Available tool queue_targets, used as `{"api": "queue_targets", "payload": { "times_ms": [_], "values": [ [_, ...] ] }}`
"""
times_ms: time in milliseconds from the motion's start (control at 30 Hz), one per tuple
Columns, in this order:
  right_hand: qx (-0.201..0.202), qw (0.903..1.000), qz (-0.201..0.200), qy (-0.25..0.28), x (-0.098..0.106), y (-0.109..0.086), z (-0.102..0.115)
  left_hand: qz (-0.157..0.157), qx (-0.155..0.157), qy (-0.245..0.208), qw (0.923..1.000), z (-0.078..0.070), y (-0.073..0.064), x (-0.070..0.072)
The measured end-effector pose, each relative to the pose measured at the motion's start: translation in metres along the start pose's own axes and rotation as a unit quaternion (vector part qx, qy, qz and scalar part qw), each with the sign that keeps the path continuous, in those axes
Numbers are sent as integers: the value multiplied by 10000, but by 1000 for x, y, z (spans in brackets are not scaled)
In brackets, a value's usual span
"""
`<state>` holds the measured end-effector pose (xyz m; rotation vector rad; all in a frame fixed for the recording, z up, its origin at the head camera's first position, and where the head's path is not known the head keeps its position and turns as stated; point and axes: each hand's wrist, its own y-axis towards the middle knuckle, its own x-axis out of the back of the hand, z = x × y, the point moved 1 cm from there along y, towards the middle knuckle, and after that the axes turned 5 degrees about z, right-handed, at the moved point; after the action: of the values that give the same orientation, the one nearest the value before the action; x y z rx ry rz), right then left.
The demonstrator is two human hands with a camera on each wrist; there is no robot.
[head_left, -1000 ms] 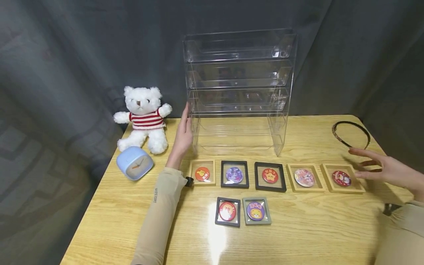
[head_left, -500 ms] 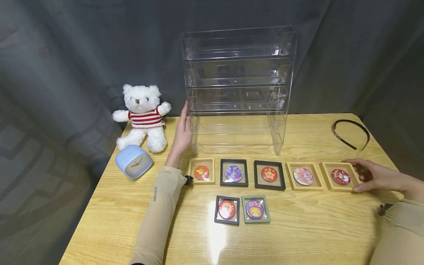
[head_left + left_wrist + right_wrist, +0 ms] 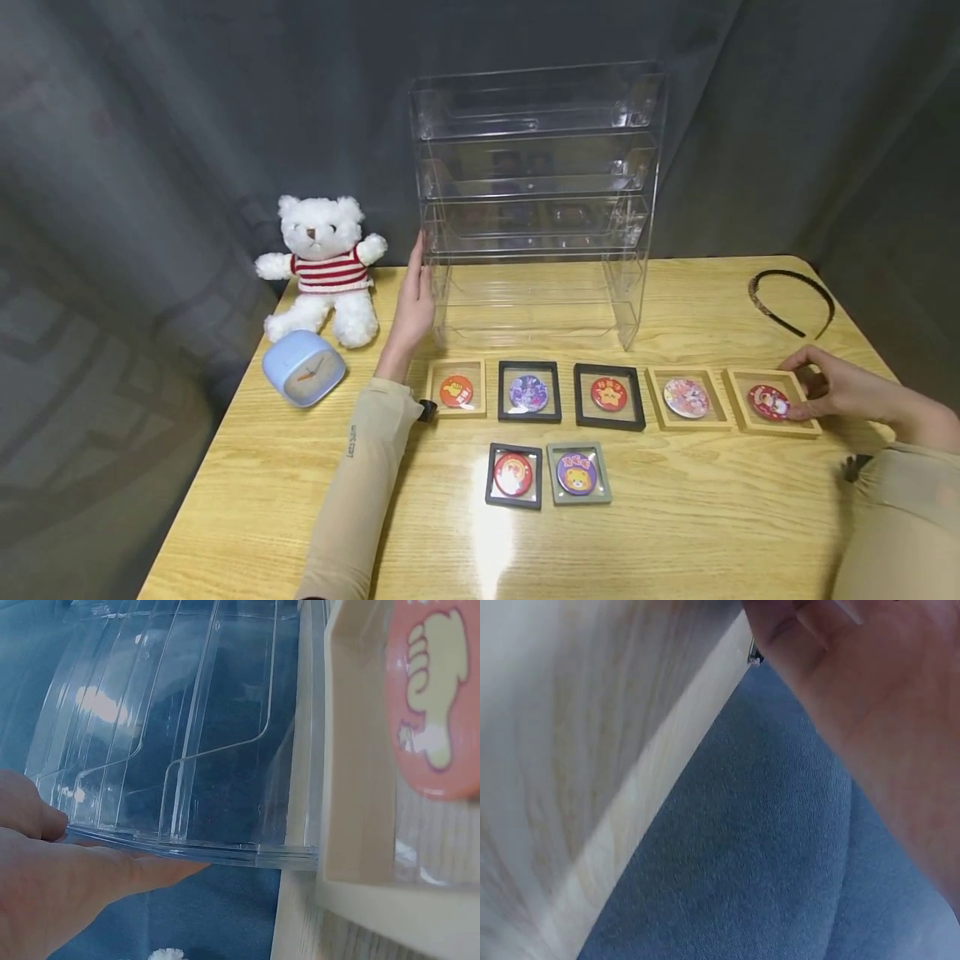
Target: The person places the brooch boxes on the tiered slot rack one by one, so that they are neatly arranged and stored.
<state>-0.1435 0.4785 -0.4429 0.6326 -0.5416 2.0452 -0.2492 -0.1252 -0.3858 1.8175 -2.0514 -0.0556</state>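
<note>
My left hand lies along the left side of a clear acrylic tiered display stand. Its fingers are straight against the outer panel; in the left wrist view, the thumb is at the panel's edge. At the right end of a row of framed badges, my right hand pinches the right side of a light wood frame. The thumb overlaps the edge of its red round badge, and the fingers bend over the far corner. In the right wrist view only part of the right hand shows.
Left of the right-hand frame stand another light frame, two dark frames and a light one. A dark frame and a grey-green frame lie nearer. A white teddy bear, blue clock and headband are on the table.
My right hand has come left and closed from a spread pose beside the end frame onto its right side. My left hand stays at the stand.
</note>
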Motion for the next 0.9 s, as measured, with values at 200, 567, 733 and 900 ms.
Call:
{"api": "queue_targets", "payload": {
  "times_ms": [200,567,733,900],
  "values": [
    [-61,9987,-281,-429,3,4,4,-1,35,0,10000,7,0,0],
    [598,9845,-1096,-1229,0,13,3,-8,36,10,10000,6,1,0],
    [691,9805,-1080,-1489,-1,16,8,-20,58,-5,10000,5,1,-1],
    [691,9787,-1089,-1598,0,17,17,-23,26,-33,10000,5,1,-1]
  ]
}}
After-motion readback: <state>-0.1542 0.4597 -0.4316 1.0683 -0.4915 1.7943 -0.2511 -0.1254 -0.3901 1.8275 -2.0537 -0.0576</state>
